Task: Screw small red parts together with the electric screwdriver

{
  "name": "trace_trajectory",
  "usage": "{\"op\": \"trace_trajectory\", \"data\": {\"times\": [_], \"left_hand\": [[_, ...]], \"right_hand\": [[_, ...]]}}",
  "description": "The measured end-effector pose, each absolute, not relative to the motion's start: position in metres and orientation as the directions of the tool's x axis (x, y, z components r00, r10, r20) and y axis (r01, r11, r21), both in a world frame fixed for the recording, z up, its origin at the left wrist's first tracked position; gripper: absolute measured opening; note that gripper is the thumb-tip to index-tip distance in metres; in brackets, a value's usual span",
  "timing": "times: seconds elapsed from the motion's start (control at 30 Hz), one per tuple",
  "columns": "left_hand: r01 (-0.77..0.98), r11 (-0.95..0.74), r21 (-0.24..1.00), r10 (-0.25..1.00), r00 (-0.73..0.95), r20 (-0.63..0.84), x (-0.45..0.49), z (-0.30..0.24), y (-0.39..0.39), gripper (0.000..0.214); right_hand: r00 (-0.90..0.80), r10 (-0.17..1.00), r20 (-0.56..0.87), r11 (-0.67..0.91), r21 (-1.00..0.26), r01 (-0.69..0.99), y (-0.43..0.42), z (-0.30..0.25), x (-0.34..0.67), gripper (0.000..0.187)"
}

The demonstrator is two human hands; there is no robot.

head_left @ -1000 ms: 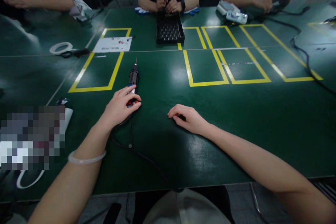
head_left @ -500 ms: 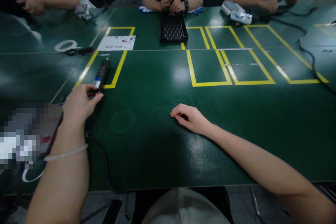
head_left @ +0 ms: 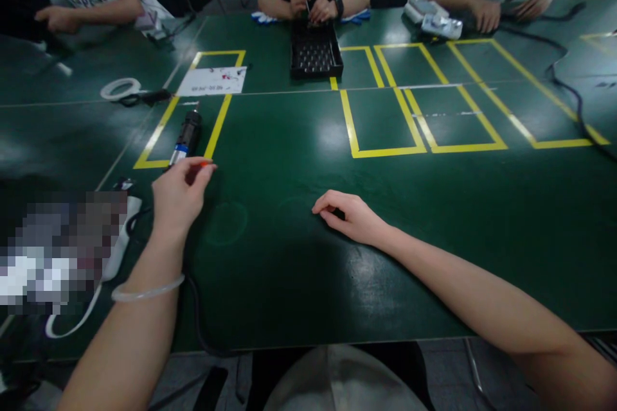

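A black electric screwdriver [head_left: 187,133] with a blue band lies on the green table [head_left: 299,270], inside a yellow taped rectangle [head_left: 219,122], tip pointing away from me. My left hand [head_left: 180,196], with a clear bangle on the wrist, has its fingers closed round the tool's red rear end. The tool's black cable [head_left: 195,308] runs back under my left forearm. My right hand [head_left: 349,215] rests on the table near the middle with fingers curled under; whatever is inside them is hidden.
Across the table a person's hands work over a black tray [head_left: 315,54]. A white sheet [head_left: 212,81] and a white tape roll [head_left: 119,88] lie at far left. More yellow rectangles [head_left: 385,122] and a black cable [head_left: 573,103] are on the right. Other people sit at both far corners.
My left hand carried the screwdriver from the table's middle leftwards into the yellow rectangle, then shifted slightly right at its rear end. My right hand stayed put.
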State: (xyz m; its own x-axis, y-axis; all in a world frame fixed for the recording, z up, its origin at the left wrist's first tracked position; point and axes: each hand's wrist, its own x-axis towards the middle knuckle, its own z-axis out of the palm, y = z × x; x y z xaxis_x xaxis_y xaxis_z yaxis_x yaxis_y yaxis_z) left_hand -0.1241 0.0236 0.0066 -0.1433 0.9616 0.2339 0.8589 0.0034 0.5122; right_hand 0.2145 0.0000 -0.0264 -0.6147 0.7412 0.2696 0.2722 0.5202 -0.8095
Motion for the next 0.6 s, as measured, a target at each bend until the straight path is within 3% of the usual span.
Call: {"op": "trace_trajectory", "data": {"times": [0.07, 0.1, 0.23, 0.33, 0.43, 0.6], "left_hand": [[0.571, 0.012, 0.821, 0.998, -0.064, 0.03, -0.091, 0.003, 0.017, 0.046], [0.444, 0.065, 0.894, 0.998, -0.014, -0.065, -0.074, 0.0, 0.014, 0.048], [0.236, 0.181, 0.955, 0.935, 0.26, -0.241, -0.021, -0.008, -0.003, 0.047], [0.249, 0.14, 0.958, 0.918, 0.329, -0.22, -0.005, -0.009, -0.012, 0.041], [0.345, -0.005, 0.939, 0.937, 0.33, -0.116, -0.001, -0.007, -0.017, 0.03], [0.584, -0.389, 0.713, 0.904, 0.389, 0.175, 0.002, -0.004, -0.025, 0.016]], "right_hand": [[-0.6, 0.761, 0.245, 0.481, -0.834, 0.269, 0.0, -0.026, 0.214, 0.017], [-0.593, 0.772, 0.229, 0.454, -0.852, 0.262, 0.0, -0.026, 0.213, 0.017], [-0.567, 0.81, 0.147, 0.317, -0.924, 0.213, 0.0, -0.026, 0.212, 0.016], [-0.553, 0.827, 0.102, 0.251, -0.947, 0.202, 0.0, -0.026, 0.211, 0.012], [-0.546, 0.834, 0.073, 0.205, -0.961, 0.185, 0.0, -0.026, 0.21, 0.011], [-0.562, 0.827, 0.026, 0.142, -0.976, 0.162, 0.001, -0.027, 0.21, 0.02]]}}
